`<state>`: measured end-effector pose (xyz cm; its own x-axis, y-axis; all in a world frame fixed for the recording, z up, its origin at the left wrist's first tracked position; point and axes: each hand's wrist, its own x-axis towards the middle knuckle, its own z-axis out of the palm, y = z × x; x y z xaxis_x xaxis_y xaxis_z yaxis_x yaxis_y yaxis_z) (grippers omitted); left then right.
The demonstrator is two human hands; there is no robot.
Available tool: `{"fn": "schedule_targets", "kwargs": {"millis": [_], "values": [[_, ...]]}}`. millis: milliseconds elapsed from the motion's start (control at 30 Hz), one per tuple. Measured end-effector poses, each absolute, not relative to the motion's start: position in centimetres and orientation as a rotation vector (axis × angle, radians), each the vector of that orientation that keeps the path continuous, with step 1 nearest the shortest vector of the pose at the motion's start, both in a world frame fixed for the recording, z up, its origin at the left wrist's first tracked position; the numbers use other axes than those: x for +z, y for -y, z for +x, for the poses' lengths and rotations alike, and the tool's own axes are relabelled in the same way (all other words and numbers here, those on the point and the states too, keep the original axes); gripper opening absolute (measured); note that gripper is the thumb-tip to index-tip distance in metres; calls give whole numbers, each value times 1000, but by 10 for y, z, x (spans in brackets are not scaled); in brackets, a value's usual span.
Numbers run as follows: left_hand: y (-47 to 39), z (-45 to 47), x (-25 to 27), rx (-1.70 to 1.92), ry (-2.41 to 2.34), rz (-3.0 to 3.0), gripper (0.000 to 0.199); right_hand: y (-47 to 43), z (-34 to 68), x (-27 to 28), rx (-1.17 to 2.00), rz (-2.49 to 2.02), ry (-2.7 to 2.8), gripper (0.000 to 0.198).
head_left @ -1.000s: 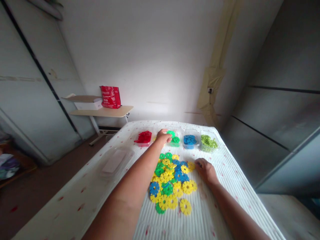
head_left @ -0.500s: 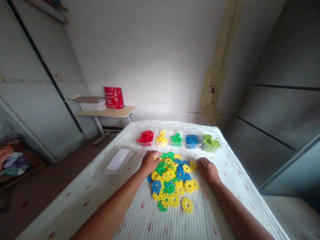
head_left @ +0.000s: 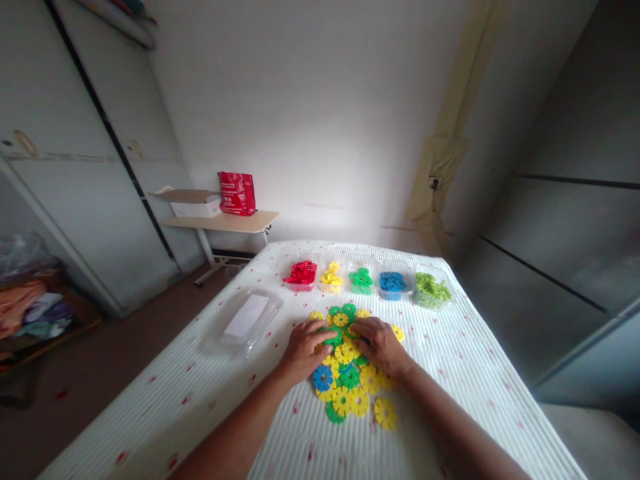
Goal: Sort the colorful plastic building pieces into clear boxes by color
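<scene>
Many notched plastic discs (head_left: 345, 352) look light and stiff, easy to pinch by the edge. Left hand (head_left: 305, 348) and right hand (head_left: 384, 345) bend fingers over them; gripping, I can't tell.

At lower centre, discs (head_left: 347, 352) are yellow, green and blue. Across mid-frame run, left to right, red pieces (head_left: 303, 272), yellow pieces (head_left: 331, 275), green pieces (head_left: 361, 278), blue pieces (head_left: 393, 281) and lime pieces (head_left: 433, 287). The white, ribbed cloth (head_left: 475, 360) is red-flecked; the red bag (head_left: 237, 195) is white-lettered.
</scene>
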<state>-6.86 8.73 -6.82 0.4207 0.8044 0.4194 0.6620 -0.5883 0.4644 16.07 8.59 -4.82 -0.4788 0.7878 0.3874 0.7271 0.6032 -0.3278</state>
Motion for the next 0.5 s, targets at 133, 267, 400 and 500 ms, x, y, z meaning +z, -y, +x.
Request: {"fn": "schedule_targets", "kwargs": {"millis": [133,267,400,500], "values": [[-85,-71,-67,986,-1220,2364,27,-81,177,-51,222,-1223,2271,28],[-85,-71,-63,991,-1154,2246,27,-76,202,-46,322,-1277,2247,26],[-87,-73,-62,987,-1121,2090,27,-74,215,-40,366,-1301,2281,21],[-89,-74,-64,1041,-1135,2005,26,-76,221,-41,376,-1257,2295,21]]}}
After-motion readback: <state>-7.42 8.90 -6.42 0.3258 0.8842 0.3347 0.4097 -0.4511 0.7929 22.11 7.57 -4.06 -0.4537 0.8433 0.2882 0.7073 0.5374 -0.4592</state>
